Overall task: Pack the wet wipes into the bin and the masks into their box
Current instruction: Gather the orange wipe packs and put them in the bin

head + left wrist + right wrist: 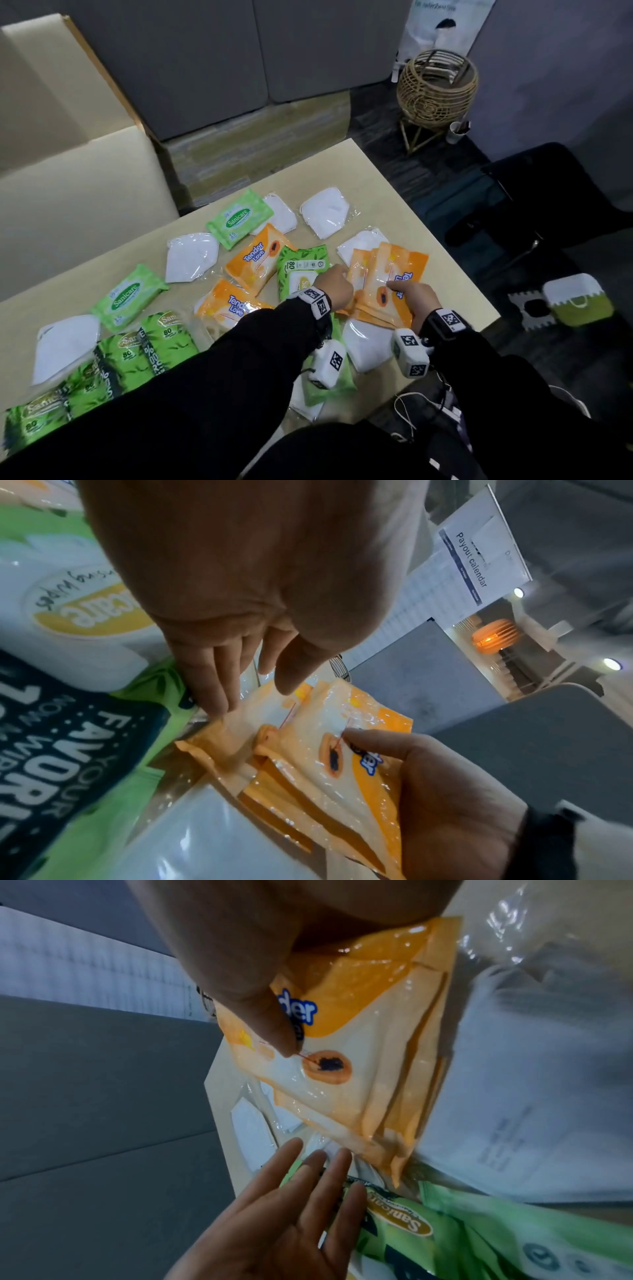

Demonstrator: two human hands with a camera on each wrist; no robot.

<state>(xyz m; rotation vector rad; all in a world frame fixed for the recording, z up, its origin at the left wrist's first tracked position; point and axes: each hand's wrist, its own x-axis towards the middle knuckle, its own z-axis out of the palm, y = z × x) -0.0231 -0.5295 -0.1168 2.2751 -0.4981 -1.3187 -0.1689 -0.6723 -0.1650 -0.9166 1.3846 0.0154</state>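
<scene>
Right hand grasps stacked orange wipe packs near desk's right edge; left hand, fingers straight, touches them.

Orange wipes: fanned stack, table's right edge.
Green wipes: flat packs, left and centre.
Masks: white, clear-wrapped, scattered, some under packs.

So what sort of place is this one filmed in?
Probably an office or lounge corner: grey partition panels, a posted "Payout calendar" sheet, and a rattan lamp on dark carpet beside the table.
</scene>
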